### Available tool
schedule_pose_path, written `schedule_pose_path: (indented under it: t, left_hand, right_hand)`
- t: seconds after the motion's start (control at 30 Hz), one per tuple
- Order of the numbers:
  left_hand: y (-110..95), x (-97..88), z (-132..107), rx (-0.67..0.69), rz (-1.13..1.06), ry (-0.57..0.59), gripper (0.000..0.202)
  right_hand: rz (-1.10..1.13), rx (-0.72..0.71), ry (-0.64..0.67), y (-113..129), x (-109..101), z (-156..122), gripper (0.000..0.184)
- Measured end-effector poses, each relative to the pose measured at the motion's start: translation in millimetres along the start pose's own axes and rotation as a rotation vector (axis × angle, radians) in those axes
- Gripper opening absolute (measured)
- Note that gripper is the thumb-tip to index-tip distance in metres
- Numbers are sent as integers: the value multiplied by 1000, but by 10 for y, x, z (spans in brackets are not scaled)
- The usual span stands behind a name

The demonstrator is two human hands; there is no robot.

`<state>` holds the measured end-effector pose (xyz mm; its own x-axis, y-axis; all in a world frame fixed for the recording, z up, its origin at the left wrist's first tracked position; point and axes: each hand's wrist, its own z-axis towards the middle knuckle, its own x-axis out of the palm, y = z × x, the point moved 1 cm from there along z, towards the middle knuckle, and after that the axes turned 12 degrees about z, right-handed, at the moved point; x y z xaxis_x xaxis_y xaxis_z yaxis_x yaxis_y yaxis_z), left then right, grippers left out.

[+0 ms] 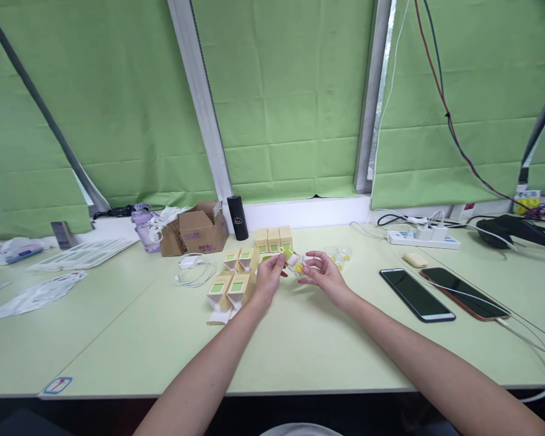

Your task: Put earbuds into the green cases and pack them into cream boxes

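Above the table my left hand [269,277] and my right hand [324,275] meet around a small clear container [298,266] with a yellow part inside. A green-and-white piece [289,254] sits at its upper left, by my left thumb; whether it is joined to the container I cannot tell. Fingers of both hands are closed on the container. Several similar clear pieces with yellow centres [344,253] lie just beyond my right hand. Left of my left hand stand several small cream boxes [240,286] with green panels, the front ones with flaps open. More cream boxes [279,235] stand behind.
An open cardboard carton [204,229], a black cylinder [237,218] and a purple bottle [145,229] stand at the back left. A coiled white cable [197,269] lies nearby. Two phones [416,295], a power strip [422,237] and loose cables occupy the right side.
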<state>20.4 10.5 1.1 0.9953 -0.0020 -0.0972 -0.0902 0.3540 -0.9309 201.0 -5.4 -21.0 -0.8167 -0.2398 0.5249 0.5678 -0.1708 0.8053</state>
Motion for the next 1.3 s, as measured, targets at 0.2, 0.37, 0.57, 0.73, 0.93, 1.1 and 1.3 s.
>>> schedule_pose_path:
  t: [0.2,0.37,0.57,0.73,0.93,1.1,1.3]
  left_hand:
    - [-33,10,-12,17,31,18,55]
    - [-47,15,-22,19,29,28,53]
    - [-51,20,-25,35,63,43,52]
    - [-53,20,-35,42,58,58,53]
    - [-54,26,-43,42,53,62,50]
    - [-58,27,-47,40,56,62,50]
    - [-36,19,-24,49,115,96,54]
  right_hand:
    - [8,3,-4,15,13,-14,62]
    - [11,1,0,23,15,-17,61]
    - [21,-6,-1,4,8,-4,60]
    - [22,-2,-6,14,25,-16,62]
    - [22,-5,-13,24,32,-25,62]
    - [11,-7,-11,4,22,-17,62]
    - [-26,-22,70,11,14,-35,63]
